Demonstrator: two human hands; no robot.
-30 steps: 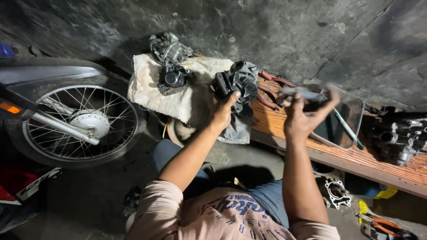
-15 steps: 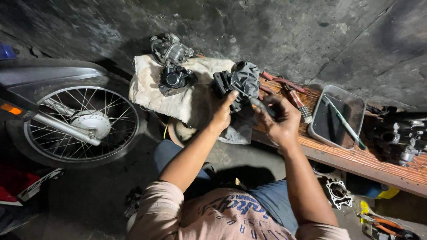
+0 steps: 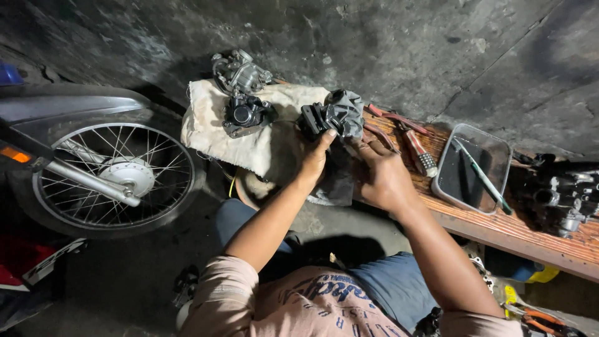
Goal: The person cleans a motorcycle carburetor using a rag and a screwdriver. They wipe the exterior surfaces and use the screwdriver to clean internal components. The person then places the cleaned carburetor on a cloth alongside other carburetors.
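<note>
A person's left hand (image 3: 315, 159) grips a dark metal engine part (image 3: 319, 118) wrapped in a grey rag (image 3: 346, 112), thumb pressed against it; the part sits at twelve o'clock from that hand, at the end of a wooden bench (image 3: 499, 228). The right hand (image 3: 380, 175) rests just below the rag, at five o'clock from the part, fingers curled; whether it clasps anything cannot be told. A second dark part (image 3: 246, 115) lies on a pale cloth (image 3: 206, 122) at nine o'clock.
</note>
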